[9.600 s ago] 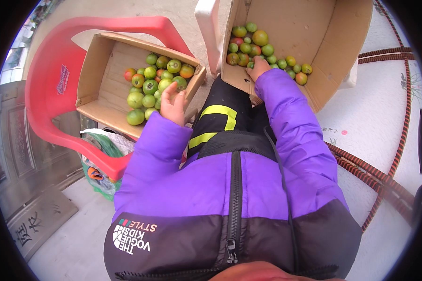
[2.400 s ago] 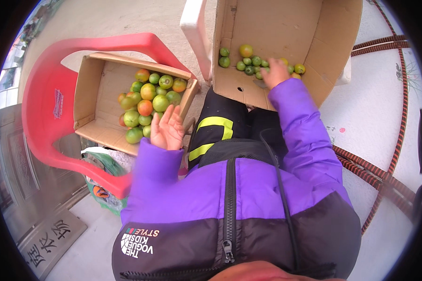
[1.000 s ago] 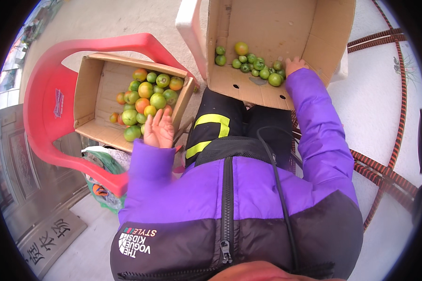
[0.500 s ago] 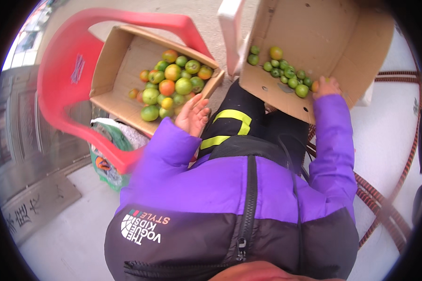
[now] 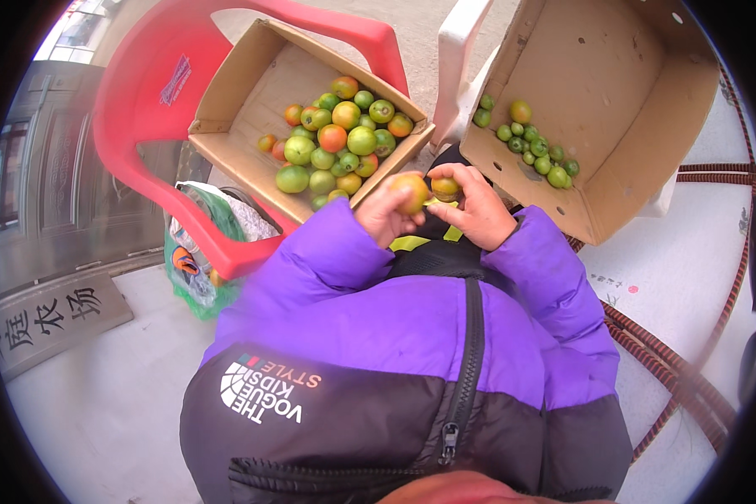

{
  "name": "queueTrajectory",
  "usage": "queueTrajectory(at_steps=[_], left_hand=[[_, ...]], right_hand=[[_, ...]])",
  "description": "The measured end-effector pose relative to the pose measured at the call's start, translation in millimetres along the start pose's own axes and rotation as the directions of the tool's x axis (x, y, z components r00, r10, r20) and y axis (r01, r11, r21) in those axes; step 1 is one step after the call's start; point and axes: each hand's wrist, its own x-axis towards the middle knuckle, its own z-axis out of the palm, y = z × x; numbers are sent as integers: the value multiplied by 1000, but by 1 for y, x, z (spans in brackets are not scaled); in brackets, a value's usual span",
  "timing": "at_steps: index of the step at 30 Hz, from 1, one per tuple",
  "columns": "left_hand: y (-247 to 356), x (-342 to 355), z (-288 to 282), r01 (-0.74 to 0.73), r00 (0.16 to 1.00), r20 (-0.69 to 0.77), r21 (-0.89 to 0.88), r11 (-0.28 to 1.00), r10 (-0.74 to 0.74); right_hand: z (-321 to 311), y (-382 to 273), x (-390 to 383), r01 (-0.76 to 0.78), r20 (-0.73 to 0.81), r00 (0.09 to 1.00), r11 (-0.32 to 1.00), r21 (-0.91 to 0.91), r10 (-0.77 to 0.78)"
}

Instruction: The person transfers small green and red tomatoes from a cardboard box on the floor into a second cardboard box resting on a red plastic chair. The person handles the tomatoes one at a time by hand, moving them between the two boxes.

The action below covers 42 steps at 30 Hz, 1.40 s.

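**Inspector A:** Nearest item first. Report the hands.

**Inspector B:** Both come out of purple jacket sleeves [image 5: 328,269] and meet in front of the chest. The left hand [image 5: 384,216] is curled closed around 1 yellow-orange tomato [image 5: 412,191], fingers wrapped behind it, thumb on its near side. The right hand [image 5: 477,210] is closed as well, pinching 1 smaller yellow tomato [image 5: 445,186] between thumb and fingertips. The 2 fruits sit just beside each other, nearly touching, between the hands.

**Inspector A:** Beyond the left hand?

**Inspector B:** An open cardboard box [image 5: 227,143] resting on a red plastic chair [image 5: 143,109]. It holds a heap of larger tomatoes [image 5: 340,143], green, yellow and orange-red, gathered toward the end nearest the hand. Its near edge lies just ahead of the left knuckles.

**Inspector A:** Beyond the right hand?

**Inspector B:** A second cardboard box [image 5: 630,101], tilted, on a white chair [image 5: 462,50]. A small cluster of little green tomatoes [image 5: 533,147] lies along its lower edge, with 1 yellowish one among them.

**Inspector A:** To the left, lower down?

**Inspector B:** A green plastic bag [image 5: 197,252] under the red chair's seat, well apart from either hand.
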Motion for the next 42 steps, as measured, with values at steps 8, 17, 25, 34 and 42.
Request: queueTrajectory(at_steps=[8, 17, 25, 34, 42], left_hand=[[19, 1, -8, -49, 969, -245, -270, 962, -20], [25, 6, -29, -67, 997, -61, -390, 918, 46], [24, 0, -43, -125, 988, -139, -465, 876, 68], [13, 5, -45, -65, 979, -204, -323, 944, -3], [9, 5, -39, -71, 974, -225, -233, 970, 18]], right_hand=[[4, -2, 0, 123, -81, 989, 992, -2, -123], [-40, 58, 8, 14, -297, 955, 999, -32, -23], [-107, 194, 72, -680, -597, 727, 480, -555, 340], [-125, 205, 68, -555, -438, 832, 513, -655, 340], [-137, 189, 14, -444, -453, 755, 878, 179, 474]])
